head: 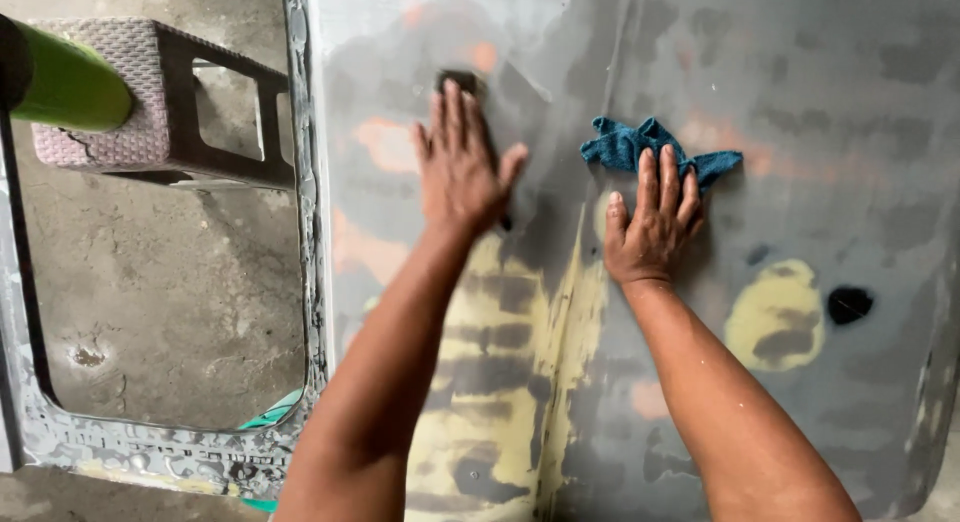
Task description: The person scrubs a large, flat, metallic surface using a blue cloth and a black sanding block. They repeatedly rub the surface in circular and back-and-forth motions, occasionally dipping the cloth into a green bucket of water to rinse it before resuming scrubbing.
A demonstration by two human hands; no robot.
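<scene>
My left hand [460, 162] lies flat on a grey car body panel [850, 102], pressing a dark sanding block [458, 80] whose end shows past my fingertips. My right hand [652, 222] rests palm-down on a crumpled blue cloth [625, 144] to the right of it. The panel is wet and patchy, with yellow filler areas [775, 317] and orange-pink spots. A black hole [850, 304] sits in the panel right of my right forearm.
The panel's window opening [160, 312] at left shows the concrete floor below. A woven stool with a dark frame [170, 102] stands behind it. A green cylinder [65, 82] juts in at top left.
</scene>
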